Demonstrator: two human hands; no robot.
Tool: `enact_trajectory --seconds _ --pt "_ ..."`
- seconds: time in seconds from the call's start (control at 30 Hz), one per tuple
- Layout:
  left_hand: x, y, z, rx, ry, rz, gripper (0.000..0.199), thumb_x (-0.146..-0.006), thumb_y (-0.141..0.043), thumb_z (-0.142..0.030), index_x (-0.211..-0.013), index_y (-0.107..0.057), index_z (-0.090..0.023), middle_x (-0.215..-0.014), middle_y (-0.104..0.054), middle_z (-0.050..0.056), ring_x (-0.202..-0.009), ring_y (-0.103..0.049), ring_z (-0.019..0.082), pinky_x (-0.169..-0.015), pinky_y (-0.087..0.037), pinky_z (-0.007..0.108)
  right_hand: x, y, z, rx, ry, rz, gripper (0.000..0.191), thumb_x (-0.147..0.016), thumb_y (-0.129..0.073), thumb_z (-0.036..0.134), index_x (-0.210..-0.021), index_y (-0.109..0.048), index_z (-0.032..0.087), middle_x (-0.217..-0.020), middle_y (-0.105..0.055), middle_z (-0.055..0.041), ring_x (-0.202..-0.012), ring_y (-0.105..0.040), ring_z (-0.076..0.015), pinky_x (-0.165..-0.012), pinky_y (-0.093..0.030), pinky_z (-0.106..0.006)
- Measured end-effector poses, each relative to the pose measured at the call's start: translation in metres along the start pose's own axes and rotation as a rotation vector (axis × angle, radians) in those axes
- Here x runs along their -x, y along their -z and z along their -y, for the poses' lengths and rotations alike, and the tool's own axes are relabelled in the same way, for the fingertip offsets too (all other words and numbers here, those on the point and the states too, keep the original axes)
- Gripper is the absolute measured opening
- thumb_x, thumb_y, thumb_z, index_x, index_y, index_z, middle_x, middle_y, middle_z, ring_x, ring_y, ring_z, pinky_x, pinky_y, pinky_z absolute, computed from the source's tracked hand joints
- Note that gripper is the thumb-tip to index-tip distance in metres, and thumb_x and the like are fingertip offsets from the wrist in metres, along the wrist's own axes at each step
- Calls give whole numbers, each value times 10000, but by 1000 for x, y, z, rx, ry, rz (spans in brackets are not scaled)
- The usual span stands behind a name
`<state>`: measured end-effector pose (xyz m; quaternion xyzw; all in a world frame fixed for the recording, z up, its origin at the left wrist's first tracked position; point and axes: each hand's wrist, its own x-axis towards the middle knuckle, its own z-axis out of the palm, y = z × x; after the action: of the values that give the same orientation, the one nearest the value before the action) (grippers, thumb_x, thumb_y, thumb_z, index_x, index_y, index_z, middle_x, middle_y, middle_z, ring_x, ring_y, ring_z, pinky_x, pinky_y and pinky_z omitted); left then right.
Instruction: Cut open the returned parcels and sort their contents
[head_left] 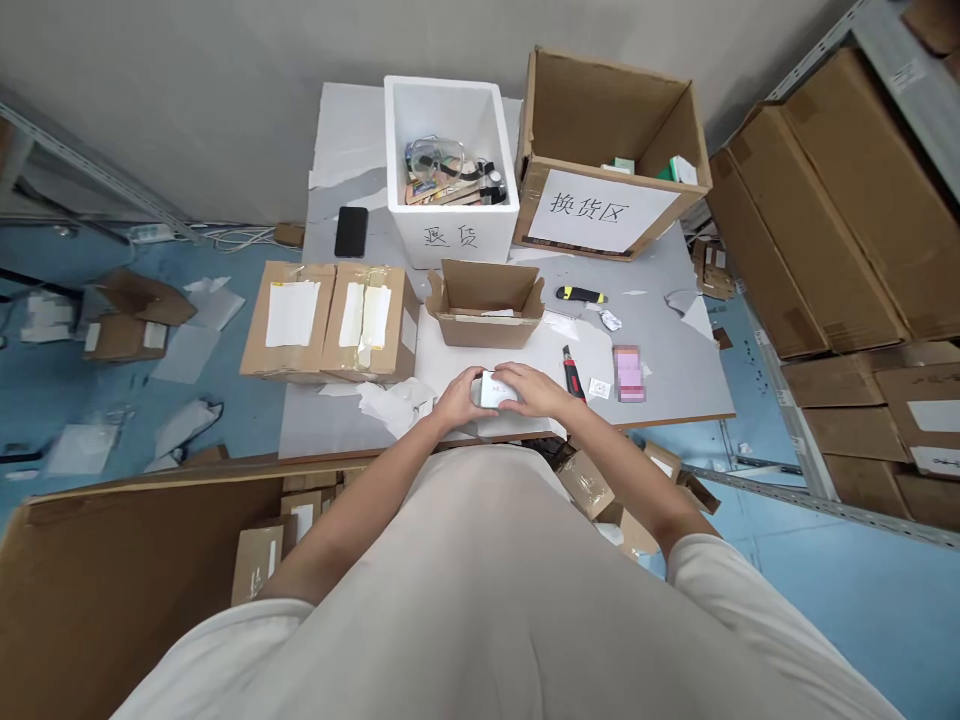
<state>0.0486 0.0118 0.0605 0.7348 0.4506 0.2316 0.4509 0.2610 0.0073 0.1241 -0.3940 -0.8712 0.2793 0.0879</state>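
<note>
Between both hands, at the table's front edge, is a small white box [496,391] with faint writing on its face. My left hand [459,400] grips its left side, fingers curled round it. On the other side my right hand [529,388] holds the box with thumb and fingers. Just behind the hands stands an open brown carton [491,328] with its flaps up and something white inside. To the right of my right hand lies a red and black utility knife [573,374]. Crumpled white paper [396,404] lies left of my left hand.
A white foam box [452,225] with assorted goods and a large labelled carton [540,215] stand at the back. Two taped cartons [292,345] sit left, near a black phone [351,232]. A yellow-black cutter [580,295] and pink item [629,373] lie right. Shelved boxes [817,230] flank the table.
</note>
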Motion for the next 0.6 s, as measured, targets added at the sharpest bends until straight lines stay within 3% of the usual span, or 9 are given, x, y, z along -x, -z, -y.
enact_trajectory --seconds 0.2,0.43,0.6 --pt "0 -2 -1 -36 -4 5 800 -511 -839 -419 -1171 -453 -182 -1191 -577 107 -1126 -560 283 -949 -465 432 -8 6 13 114 -34 101 665 -806 -630 330 -1397 -375 162 -1226 -520 -145 -1077 -522 -276 -925 -432 -418" --pt "5 -15 -8 -138 67 -131 703 -534 -806 -381 -1114 -450 -207 -1103 -569 81 -1015 -583 265 -845 -479 385 -13 5 32 266 -219 58 630 -663 -770 256 -1211 -483 137 -1169 -511 -150 -1082 -481 -302 -955 -374 -445" --pt "9 -16 -5 -167 51 -142 745 -509 -819 -414 -1116 -443 -203 -1094 -557 85 -1022 -575 275 -847 -480 401 -17 13 37 295 -209 64 592 -665 -766 205 -1184 -485 159 -1141 -554 -128 -1062 -506 -291 -990 -346 -466"
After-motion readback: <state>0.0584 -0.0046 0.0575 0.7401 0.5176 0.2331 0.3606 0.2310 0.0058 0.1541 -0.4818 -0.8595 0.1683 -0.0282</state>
